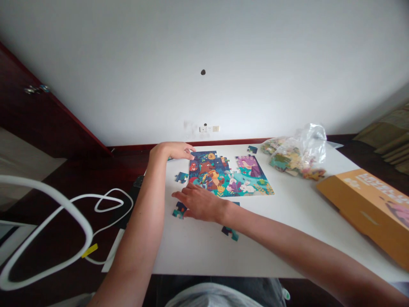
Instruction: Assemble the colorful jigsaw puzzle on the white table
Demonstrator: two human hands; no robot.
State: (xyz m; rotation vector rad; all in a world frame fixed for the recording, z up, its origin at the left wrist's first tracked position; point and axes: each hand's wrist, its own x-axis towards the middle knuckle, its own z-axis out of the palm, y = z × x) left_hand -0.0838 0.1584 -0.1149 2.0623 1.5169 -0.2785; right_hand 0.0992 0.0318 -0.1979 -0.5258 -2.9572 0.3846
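Note:
A partly assembled jigsaw puzzle (220, 175) with colourful forest animals and white rabbits lies on the white table (204, 251). My left hand (174, 150) rests at its top left corner, fingers extended and nothing held. My right hand (200, 202) lies flat just below the puzzle's lower left edge, its fingers apart and empty. A loose puzzle piece (180, 209) lies by my right fingertips, and another (181, 177) lies left of the puzzle. Two more lie lower down (230, 233) and at the top (252, 149). Part of one is hidden beyond my right wrist.
A clear plastic bag of puzzle pieces (292, 155) sits at the table's far right. An orange-yellow puzzle box (367, 209) lies at the right edge. White cables (64, 221) loop left of the table, beside a dark red door (38, 102). A wall with sockets (209, 128) stands behind.

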